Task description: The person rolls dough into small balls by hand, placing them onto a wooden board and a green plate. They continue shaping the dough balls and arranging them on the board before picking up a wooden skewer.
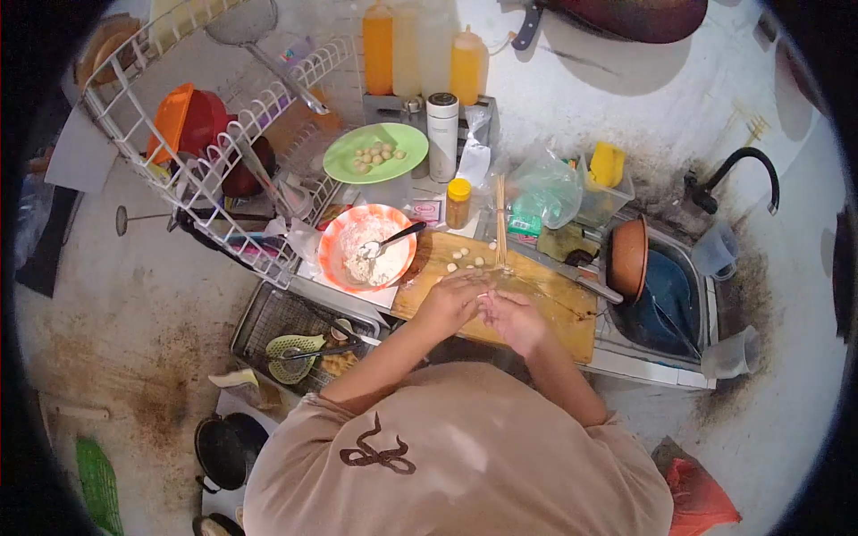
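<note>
My left hand (450, 301) and my right hand (516, 317) meet over the wooden cutting board (554, 308), fingers pinched together around a small pale piece of dough (483, 296). Several small dough balls (466, 261) lie on the board just beyond my hands. An orange bowl (338, 259) of white flour with a spoon (393, 239) in it stands to the left of the board. Farther back, a green plate (407, 143) holds several more dough balls.
A white dish rack (210, 170) with bowls stands at the left. A sink (666, 308) with a brown pot (628, 257) and a black tap (737, 170) is at the right. Sauce bottles (420, 54), a white canister (441, 134), chopsticks (500, 228) and a knife (581, 281) crowd the counter.
</note>
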Demonstrator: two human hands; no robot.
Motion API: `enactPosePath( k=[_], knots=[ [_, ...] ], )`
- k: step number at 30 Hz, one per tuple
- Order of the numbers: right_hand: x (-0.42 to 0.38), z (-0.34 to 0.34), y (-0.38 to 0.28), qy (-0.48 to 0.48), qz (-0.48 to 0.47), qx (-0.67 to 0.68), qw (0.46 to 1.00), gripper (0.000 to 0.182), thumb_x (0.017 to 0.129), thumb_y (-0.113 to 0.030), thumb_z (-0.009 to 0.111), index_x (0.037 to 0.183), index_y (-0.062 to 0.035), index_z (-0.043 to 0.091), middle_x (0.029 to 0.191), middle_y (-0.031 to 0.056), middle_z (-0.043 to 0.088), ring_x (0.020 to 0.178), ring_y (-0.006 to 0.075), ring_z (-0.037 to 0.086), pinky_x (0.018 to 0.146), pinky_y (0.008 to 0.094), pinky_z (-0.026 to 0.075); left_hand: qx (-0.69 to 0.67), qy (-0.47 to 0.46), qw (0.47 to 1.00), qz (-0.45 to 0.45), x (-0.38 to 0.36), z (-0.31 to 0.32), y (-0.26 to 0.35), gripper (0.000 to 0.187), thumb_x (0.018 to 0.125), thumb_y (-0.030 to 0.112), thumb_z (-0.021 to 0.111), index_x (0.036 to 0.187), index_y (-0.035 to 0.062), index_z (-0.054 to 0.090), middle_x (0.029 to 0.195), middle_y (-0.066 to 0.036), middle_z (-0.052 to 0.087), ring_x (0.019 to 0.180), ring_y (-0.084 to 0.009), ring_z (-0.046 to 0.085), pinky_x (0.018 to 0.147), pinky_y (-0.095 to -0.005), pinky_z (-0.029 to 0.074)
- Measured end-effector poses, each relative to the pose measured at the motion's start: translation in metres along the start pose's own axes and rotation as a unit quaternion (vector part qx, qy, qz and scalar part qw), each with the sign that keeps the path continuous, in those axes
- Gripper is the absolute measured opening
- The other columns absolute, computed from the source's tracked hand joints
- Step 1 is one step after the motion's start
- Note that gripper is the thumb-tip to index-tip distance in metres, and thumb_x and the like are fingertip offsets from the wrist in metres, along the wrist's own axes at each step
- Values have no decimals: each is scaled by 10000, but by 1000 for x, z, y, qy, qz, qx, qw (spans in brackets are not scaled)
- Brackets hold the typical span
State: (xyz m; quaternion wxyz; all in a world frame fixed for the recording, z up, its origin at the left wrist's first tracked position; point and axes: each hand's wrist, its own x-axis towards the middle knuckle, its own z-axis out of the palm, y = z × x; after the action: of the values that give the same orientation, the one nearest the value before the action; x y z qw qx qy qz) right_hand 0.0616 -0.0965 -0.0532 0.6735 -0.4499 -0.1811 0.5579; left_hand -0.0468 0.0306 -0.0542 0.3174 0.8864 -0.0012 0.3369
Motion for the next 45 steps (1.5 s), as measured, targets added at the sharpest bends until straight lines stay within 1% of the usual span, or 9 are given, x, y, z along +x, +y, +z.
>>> enactPosePath(
  k=[9,12,18,20,25,36,39,41,45],
  knots=[
    [17,-7,7,-12,-34,-20,999,138,896,-167,528,905,-45,593,815,21,587,712,97,522,619,239,411,65,-117,989,-55,-19,2,8,785,851,386,507,1402,39,68,1444,-179,172,1336,-299,195,1065,-409,190],
    [28,-9,17,-30,-66,-39,997,125,898,-135,511,876,-43,594,827,35,588,677,88,509,604,241,411,-426,-33,895,-127,-17,3,18,842,864,608,275,1391,107,-149,1478,-126,78,1353,-324,94,1055,-448,166],
    [26,39,25,-19,-196,-200,960,167,884,-78,473,978,5,583,879,89,602,757,163,554,718,290,432,-629,168,689,-320,-26,-15,18,741,862,579,366,1373,103,120,1395,-155,274,1273,-298,290,1024,-450,268],
    [24,61,19,-50,-361,-436,823,237,872,-106,469,1057,17,553,1041,145,558,940,234,507,818,365,391,-712,224,574,-337,-27,-22,18,676,866,570,370,1330,91,258,1359,-135,345,1231,-293,365,1013,-454,299],
    [12,81,35,-143,-335,-681,635,403,853,-257,458,1204,-69,514,1456,160,147,1250,394,183,945,598,145,-689,289,579,-327,-28,-38,37,832,796,692,292,1313,40,283,1330,-134,377,1231,-280,371,1001,-432,343],
    [24,83,-8,-150,-454,-583,657,411,805,-183,528,1200,-69,532,1402,157,304,1283,337,279,1015,486,162,-672,319,560,-366,-63,-20,-1,698,850,586,260,1192,-7,396,1092,-133,540,1025,-234,529,875,-352,452],
    [17,102,-4,-187,-457,-631,598,421,808,-155,513,1206,-19,501,1325,176,408,1234,329,377,1030,484,192,-424,334,824,-170,-45,4,25,776,832,646,237,1313,39,295,1270,-149,416,1169,-245,422,991,-389,336],
    [30,93,13,-209,-459,-567,651,410,815,-128,501,1207,-11,492,1236,187,482,1159,340,451,1032,490,211,-737,204,571,-300,-51,-12,37,848,778,739,206,1412,181,132,1423,-72,225,1291,-224,268,1053,-399,219],
    [31,82,22,-191,-490,-468,710,408,830,-77,480,1231,-5,452,945,169,617,890,317,600,1020,468,281,-748,51,602,-276,-56,-21,35,1004,633,856,57,1421,234,46,1460,-38,136,1334,-220,172,1069,-431,134]
  ],
)
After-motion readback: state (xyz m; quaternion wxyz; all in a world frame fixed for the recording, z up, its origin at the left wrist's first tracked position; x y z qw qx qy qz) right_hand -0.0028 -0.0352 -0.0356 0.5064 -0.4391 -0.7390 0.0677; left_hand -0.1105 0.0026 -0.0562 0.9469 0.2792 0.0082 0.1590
